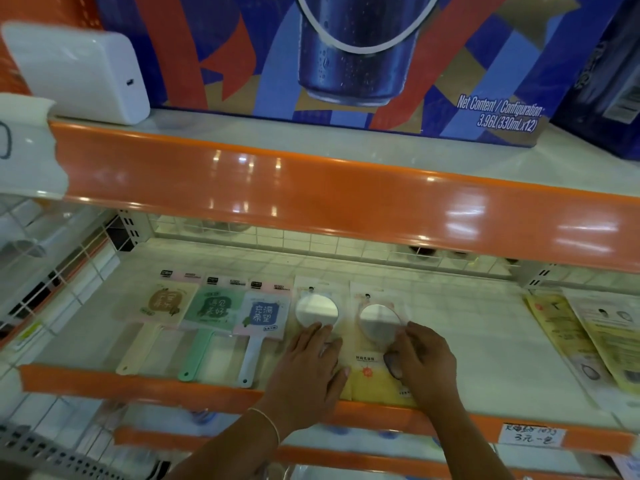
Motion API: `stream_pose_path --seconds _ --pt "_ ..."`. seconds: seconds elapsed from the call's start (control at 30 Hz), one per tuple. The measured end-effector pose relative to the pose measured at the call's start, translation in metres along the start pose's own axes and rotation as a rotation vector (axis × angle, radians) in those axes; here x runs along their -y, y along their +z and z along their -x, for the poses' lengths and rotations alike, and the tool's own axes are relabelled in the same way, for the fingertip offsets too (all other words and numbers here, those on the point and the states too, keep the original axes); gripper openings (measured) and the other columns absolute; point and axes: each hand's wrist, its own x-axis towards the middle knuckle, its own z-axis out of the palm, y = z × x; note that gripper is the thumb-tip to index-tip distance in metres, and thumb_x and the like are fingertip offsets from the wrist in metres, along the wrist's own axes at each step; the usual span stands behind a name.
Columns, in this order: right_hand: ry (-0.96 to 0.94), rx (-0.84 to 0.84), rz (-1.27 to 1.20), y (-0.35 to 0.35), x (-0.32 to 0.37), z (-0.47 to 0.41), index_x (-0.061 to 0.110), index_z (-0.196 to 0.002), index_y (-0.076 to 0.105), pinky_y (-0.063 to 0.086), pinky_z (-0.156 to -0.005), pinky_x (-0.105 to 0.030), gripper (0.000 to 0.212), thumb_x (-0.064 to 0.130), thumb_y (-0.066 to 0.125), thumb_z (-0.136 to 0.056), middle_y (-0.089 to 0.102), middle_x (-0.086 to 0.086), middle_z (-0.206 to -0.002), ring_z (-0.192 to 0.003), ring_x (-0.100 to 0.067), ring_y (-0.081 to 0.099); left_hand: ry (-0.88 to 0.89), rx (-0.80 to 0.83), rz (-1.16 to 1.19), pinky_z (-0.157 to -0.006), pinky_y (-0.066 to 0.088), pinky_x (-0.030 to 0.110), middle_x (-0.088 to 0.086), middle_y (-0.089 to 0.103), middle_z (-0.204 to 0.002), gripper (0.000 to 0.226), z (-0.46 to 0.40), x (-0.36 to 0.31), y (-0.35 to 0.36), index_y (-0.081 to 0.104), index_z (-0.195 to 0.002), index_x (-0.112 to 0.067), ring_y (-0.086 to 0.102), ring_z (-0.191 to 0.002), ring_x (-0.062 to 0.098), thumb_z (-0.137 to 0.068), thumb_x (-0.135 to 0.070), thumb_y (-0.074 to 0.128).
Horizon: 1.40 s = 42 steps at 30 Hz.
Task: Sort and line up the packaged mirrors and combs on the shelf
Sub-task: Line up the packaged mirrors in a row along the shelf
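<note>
Two packaged round mirrors lie flat side by side on the white shelf (467,327), near its orange front lip. The left round mirror pack (317,311) has its pale disc showing under clear wrap, and the left hand (308,372) rests palm down on its lower half, fingers straight and together, the fingertips just touching the disc's lower edge. The right round mirror pack (375,344) lies just beside it, with a yellow card at its lower end reaching to the lip; the right hand (424,362) lies on its right side, fingers bent over the pack's edge by the disc, though whether they pinch it or only press cannot be told. To the left of these, three handled mirrors lie in a neat row, touching or nearly so, handles pointing to the front: a beige handled mirror (161,306), a green handled mirror (211,311) and a blue-white handled mirror (263,318). Well apart at the shelf's right end lie yellow packets (568,334), overlapping and askew. A thin bracelet (268,422) circles the left wrist. On the upper shelf stand a large drinks carton (346,57) and a white box (79,74).
</note>
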Motion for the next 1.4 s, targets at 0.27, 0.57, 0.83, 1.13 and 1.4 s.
stream_pose_path --seconds 0.27,0.57,0.83,1.13,1.4 --pt "0.419 0.077 -0.401 -0.03 -0.005 -0.012 0.017 -0.083 0.075 0.054 -0.072 -0.035 0.013 0.012 0.064 -0.087 0.074 -0.004 -0.082 -0.077 -0.021 0.065 0.025 -0.198 0.189 -0.1 0.044 0.036 0.0 0.06 -0.12 0.035 -0.022 -0.029 -0.007 0.062 -0.114 -0.018 0.049 -0.12 0.018 -0.096 -0.038 0.04" --pt "0.365 -0.031 -0.194 -0.125 -0.07 -0.032 0.02 -0.098 0.073 0.05 -0.074 -0.029 0.014 0.018 0.064 -0.088 0.072 0.005 -0.091 -0.086 -0.013 0.065 0.106 -0.108 0.215 -0.097 0.046 0.039 0.008 0.058 -0.121 0.047 -0.103 -0.135 0.013 0.059 -0.12 -0.011 0.051 -0.116 0.025 -0.093 -0.041 0.034" --pt "0.212 -0.282 0.358 -0.227 -0.147 -0.072 0.008 -0.119 0.062 0.048 -0.082 -0.041 0.044 0.023 0.071 -0.079 0.067 -0.019 -0.109 -0.1 -0.039 0.061 0.15 0.191 0.243 -0.11 0.03 0.032 0.002 0.035 -0.146 0.049 -0.165 -0.239 0.039 0.034 -0.143 -0.016 0.029 -0.134 0.018 -0.099 -0.036 0.039" --pt "0.433 -0.023 0.775 -0.262 -0.201 -0.091 0.023 -0.146 0.024 0.02 -0.112 -0.047 0.087 0.069 0.052 -0.077 0.029 -0.007 -0.152 -0.142 -0.033 0.021 0.149 0.319 0.24 -0.109 0.033 0.036 0.001 0.032 -0.147 0.052 -0.196 -0.299 0.063 0.03 -0.146 -0.017 0.03 -0.135 0.019 -0.099 -0.039 0.038" --pt "0.295 0.039 0.862 -0.266 -0.176 -0.098 0.022 -0.087 0.063 0.037 -0.087 -0.034 0.02 0.024 0.043 -0.083 0.067 0.003 -0.094 -0.095 -0.02 0.061 0.144 0.268 0.254 -0.107 0.034 0.034 0.003 0.037 -0.144 0.051 -0.218 -0.315 0.069 0.033 -0.144 -0.017 0.034 -0.132 0.02 -0.098 -0.038 0.04"
